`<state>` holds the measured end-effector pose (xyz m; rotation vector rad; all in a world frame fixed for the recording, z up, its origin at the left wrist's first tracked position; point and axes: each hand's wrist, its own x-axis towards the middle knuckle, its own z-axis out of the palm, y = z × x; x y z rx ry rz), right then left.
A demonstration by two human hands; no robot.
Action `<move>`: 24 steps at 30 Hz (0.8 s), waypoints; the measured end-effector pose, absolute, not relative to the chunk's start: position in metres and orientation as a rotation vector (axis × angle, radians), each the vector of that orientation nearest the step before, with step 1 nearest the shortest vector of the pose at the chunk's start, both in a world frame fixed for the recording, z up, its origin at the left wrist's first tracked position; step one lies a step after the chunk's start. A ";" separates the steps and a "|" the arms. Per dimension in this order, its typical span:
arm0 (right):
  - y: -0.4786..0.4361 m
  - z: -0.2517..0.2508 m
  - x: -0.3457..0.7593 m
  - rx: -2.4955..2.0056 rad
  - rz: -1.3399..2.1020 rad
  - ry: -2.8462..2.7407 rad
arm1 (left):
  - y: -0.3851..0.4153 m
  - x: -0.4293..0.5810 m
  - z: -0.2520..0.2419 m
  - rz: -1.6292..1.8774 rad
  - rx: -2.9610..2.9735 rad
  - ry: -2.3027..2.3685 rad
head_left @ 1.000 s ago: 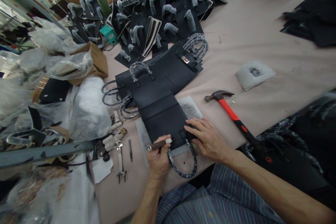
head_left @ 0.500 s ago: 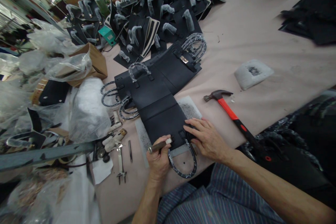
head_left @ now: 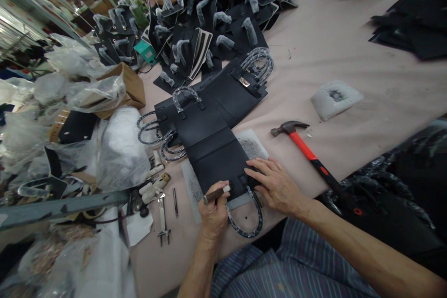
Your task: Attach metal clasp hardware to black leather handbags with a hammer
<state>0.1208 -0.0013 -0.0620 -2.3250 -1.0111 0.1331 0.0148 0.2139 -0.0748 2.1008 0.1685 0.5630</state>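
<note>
The left hand [head_left: 214, 216] has been shifted slightly rightward, its grip clenched on a short dark tool [head_left: 215, 194] (white-tipped) against a black leather bag panel [head_left: 213, 163]. The panel lies on a speckled slab [head_left: 253, 146] on the tabletop [head_left: 349, 42], pressed by the open right hand [head_left: 275, 186]. The leather could be scratched if the tool slipped.

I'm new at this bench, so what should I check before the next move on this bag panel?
1. Right hand pressing the black leather bag panel flat: ok.
2. Left hand gripping the dark-handled tool: ok.
3. Panel resting on the grey-flecked pale mat: ok.
4. Plastic wrap on the near looped handle: ok.
5. Red-handled hammer within reach on the right: ok.
6. Strap tab fixing beside the left hand: cannot tell, too small.
</note>
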 end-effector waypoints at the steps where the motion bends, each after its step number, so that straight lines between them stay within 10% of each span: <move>1: -0.001 -0.062 0.121 -2.326 0.133 -1.014 | 0.214 0.016 -0.074 0.568 2.119 0.163; 24: -0.009 -0.068 0.124 -2.209 0.029 -1.008 | 0.200 0.028 -0.064 0.715 2.326 0.020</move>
